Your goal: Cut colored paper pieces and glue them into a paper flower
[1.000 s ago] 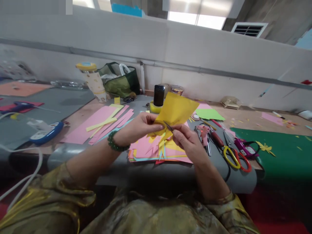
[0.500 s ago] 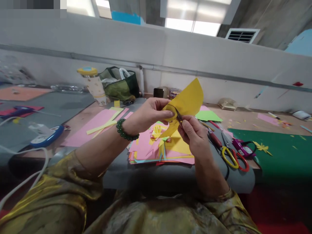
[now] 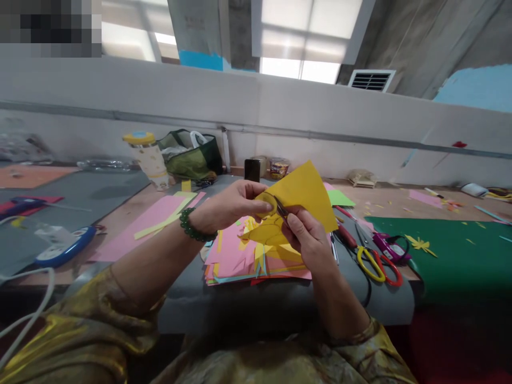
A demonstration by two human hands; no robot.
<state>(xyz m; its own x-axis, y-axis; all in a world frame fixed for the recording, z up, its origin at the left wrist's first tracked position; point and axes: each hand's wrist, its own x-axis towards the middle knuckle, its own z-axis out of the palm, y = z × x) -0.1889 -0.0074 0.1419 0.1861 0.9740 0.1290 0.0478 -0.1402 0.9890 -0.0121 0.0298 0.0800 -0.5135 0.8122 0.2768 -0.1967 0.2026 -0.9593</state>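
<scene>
My left hand (image 3: 242,205), with a green bead bracelet at the wrist, pinches a sheet of yellow paper (image 3: 306,189) by its left part. Rounded drawn outlines show on the lower part of the sheet. My right hand (image 3: 306,229) is closed around small dark scissors (image 3: 281,208), whose blades lie at the paper close to my left fingertips. The scissors' handles are hidden in my fingers. Beneath both hands lies a stack of coloured paper (image 3: 236,256), pink on top, with yellow cut pieces on it.
Red-handled and yellow-handled scissors (image 3: 371,265) lie right of the stack, beside a purple glue gun (image 3: 390,248). A green sheet (image 3: 452,266) carries a yellow paper flower (image 3: 420,244). At the back stand a tumbler (image 3: 150,160), a green bag (image 3: 194,157) and a phone (image 3: 252,169).
The yellow sheet has turned and tilted, so its lower flap with the drawn outlines now shows. Both hands stay on the paper and scissors. The camera view has tipped upward a little.
</scene>
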